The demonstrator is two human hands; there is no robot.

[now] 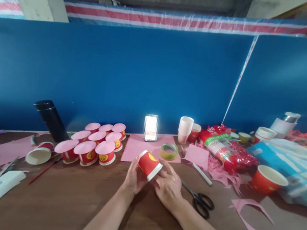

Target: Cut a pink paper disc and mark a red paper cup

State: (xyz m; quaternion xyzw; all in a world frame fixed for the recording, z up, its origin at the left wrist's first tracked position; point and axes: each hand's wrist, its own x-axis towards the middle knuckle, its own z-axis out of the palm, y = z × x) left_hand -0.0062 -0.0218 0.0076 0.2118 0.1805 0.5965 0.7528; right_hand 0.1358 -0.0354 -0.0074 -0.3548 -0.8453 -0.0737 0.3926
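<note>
Cup (148, 163): red paper one, held up on the near side of the tape (168, 152) and a bit left of it, tipped so the white rim points down and right.
Left hand (133, 178): fingers wrapped round the cup's side, so this one's got the actual grip.
Right hand (168, 183): fingers stretched out at the rim end; can't tell if they're pinching or just resting there.
Weight: next to nothing I'd guess, so a light hold should do.
Wall: probably stiff enough for normal handling, but squeeze mid-side and I bet it dents.
Surface: looks smooth, maybe a touch slippery, nothing scary.
Rim: likely the firmest bit along with the base edge, so imo take hold near either and leave the middle alone.
Capped cups (84, 149): well left of the tape, upside down with pink discs on top; those look floppier and easier to crease.
Pink sheet (132, 151): under the tape and off to its left.
Scissors (201, 203): right of the tape, near side, close to the right hand.
</note>
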